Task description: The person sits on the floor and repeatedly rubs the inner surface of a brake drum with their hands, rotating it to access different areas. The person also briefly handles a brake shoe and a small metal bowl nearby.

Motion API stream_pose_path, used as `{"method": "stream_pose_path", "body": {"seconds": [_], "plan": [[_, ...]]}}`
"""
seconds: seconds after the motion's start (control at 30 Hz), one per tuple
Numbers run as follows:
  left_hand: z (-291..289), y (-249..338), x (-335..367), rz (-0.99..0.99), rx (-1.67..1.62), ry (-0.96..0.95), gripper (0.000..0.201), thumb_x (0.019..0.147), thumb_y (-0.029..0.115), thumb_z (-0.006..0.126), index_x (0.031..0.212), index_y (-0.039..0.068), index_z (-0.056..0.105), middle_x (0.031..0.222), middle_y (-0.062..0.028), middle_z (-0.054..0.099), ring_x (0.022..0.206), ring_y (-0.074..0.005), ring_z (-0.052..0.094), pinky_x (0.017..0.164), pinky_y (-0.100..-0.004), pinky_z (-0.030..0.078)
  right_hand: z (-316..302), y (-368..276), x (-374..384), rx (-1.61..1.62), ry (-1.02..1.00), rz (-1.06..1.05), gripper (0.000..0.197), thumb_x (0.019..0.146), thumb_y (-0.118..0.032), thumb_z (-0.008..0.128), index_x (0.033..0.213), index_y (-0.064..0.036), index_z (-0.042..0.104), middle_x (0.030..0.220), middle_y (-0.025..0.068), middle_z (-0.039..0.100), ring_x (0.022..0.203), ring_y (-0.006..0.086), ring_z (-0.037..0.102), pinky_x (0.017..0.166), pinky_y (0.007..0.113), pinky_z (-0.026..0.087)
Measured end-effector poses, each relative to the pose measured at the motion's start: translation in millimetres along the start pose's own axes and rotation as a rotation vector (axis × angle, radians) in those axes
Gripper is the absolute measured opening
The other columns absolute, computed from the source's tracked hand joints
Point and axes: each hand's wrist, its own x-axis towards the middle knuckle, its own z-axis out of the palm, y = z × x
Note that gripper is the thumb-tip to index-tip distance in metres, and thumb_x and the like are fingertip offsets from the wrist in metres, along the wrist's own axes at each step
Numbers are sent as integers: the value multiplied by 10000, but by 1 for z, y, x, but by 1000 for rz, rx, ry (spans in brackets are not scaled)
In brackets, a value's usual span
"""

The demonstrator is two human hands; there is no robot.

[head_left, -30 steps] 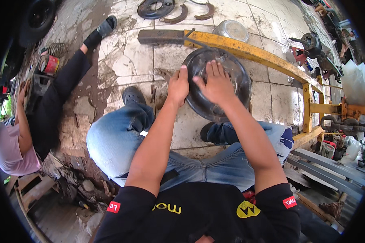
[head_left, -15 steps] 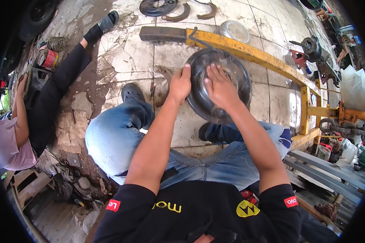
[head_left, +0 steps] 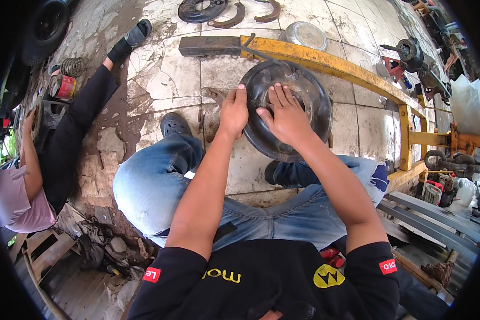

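Note:
A black, round, dished brake backing plate point(head_left: 317, 114) stands tilted in front of me between my knees. My left hand point(head_left: 233, 113) grips its left rim, thumb along the edge; the other fingers are mostly hidden. On the face of the plate, near the central hole, my right hand point(head_left: 286, 118) lies flat with fingers stretched out. Partly behind my left hand, a curved rusty brake shoe point(head_left: 212, 97) rests on the tiles. At the top lie another black backing plate point(head_left: 200, 9) and two more curved brake shoes point(head_left: 230, 17).
A yellow steel frame point(head_left: 325, 64) crosses beyond the plate and runs down the right side. Behind its beam sits a round metal lid or pan point(head_left: 305, 36). On the left, another person's leg point(head_left: 88, 114) stretches out near a coil spring point(head_left: 72, 67) and a red can point(head_left: 64, 87).
My right hand has slid slightly left across the plate, its thumb now lower and more spread. My left hand keeps its place on the rim.

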Motion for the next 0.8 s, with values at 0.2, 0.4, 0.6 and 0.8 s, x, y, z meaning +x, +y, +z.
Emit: {"method": "stream_pose_path", "body": {"seconds": [0.2, 0.4, 0.6, 0.8], "plan": [[1, 0, -2, 23, 9, 71, 583, 1017, 442, 435, 1250, -76, 565, 1139, -211, 639, 1019, -243, 594, 896, -340, 462, -3, 0, 14, -7, 0, 107, 760, 983, -580, 316, 1449, 18, 356, 1527, 197, 321, 1423, 348, 288, 1143, 481, 267], [4, -2, 0, 15, 54, 64, 602, 1014, 448, 439, 1294, -77, 531, 1170, -220, 626, 1044, -262, 582, 926, -344, 445, -4, 10, 14, -51, 44, 144, 756, 983, -565, 349, 1442, 35, 353, 1510, 232, 330, 1410, 388, 298, 1144, 496, 260], [7, 0, -3, 16, 51, 69, 601, 1013, 443, 445, 1298, -80, 524, 1194, -225, 617, 1057, -260, 579, 929, -347, 441, -4, 7, 13, 8, 13, 133, 781, 974, -577, 361, 1437, 52, 349, 1514, 248, 310, 1418, 393, 281, 1145, 498, 261], [8, 10, -11, -13, 82, 22, 648, 1003, 464, 457, 1337, -91, 484, 1259, -230, 579, 1134, -264, 553, 965, -345, 434, 2, 5, 9, 13, 42, 149, 782, 972, -582, 364, 1424, 55, 361, 1508, 250, 320, 1405, 399, 301, 1143, 499, 258]]}}
